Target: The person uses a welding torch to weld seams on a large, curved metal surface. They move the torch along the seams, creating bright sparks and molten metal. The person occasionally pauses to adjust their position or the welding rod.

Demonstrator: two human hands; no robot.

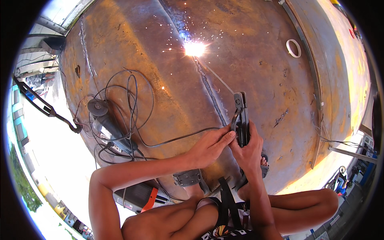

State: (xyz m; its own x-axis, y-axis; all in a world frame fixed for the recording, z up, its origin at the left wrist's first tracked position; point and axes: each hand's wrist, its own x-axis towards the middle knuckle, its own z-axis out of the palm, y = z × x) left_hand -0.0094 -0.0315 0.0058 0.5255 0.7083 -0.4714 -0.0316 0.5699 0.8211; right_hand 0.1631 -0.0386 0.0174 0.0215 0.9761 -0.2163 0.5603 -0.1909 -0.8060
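My right hand [249, 148] is closed round a black electrode holder [241, 112], which clamps a thin welding rod [220, 80]. My left hand [216, 145] grips the holder's left side, thumb and fingers closed against it. At the rod's far tip a bright arc [195, 49] throws sparks and bluish smoke over a weld seam [210, 90] on a rusty, curved steel plate [280, 84]. A black cable [176, 138] runs from near my hands to loops on the left.
An angle grinder [110, 124] lies among coiled cables at the left, above an orange-and-black machine [142, 198]. My sandalled feet [188, 178] rest on the steel. A white ring [293, 48], a long steel strip [316, 92], a black turnbuckle [48, 108] and a distant motorcycle [338, 180] surround me.
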